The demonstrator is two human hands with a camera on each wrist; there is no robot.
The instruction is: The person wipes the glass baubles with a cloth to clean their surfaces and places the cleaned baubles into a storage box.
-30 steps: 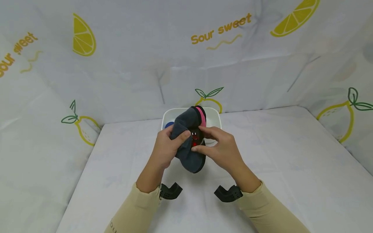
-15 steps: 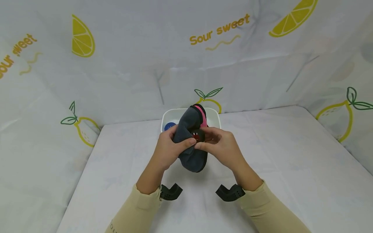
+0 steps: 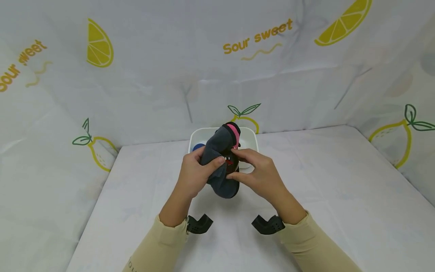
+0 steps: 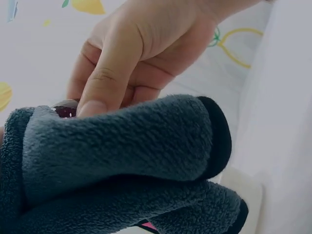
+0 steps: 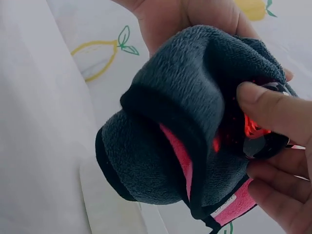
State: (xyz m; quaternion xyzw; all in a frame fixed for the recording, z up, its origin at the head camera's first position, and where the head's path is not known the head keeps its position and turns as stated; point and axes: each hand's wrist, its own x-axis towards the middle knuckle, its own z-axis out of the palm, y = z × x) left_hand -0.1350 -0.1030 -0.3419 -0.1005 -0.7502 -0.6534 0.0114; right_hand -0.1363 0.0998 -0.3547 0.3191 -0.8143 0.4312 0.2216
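Note:
A dark grey fleece cloth (image 3: pixel 220 151) with a pink lining and black edging is held up over the table, in front of a white tub. My left hand (image 3: pixel 195 172) grips it from the left, thumb across the fleece. My right hand (image 3: pixel 256 173) pinches a small glossy dark object (image 3: pixel 230 161) with a red glow that sits half wrapped in the cloth. The right wrist view shows the cloth (image 5: pixel 185 97) folded round the object (image 5: pixel 263 139), my right fingertips (image 5: pixel 265 105) on it. In the left wrist view the rolled cloth (image 4: pixel 122 141) fills the frame under a pressing finger (image 4: pixel 105 83).
The white tub (image 3: pixel 252 133) stands at the back of the table against the lemon-print backdrop, with a blue item (image 3: pixel 197 146) inside it. White sheeting covers the table (image 3: pixel 340 189) and the surrounding walls. Black wrist mounts (image 3: pixel 198 223) show below my hands.
My right thumb and forefinger have spread apart again on the dark object after closing against my left thumb. The bundle has shifted only slightly, and both hands keep hold of it.

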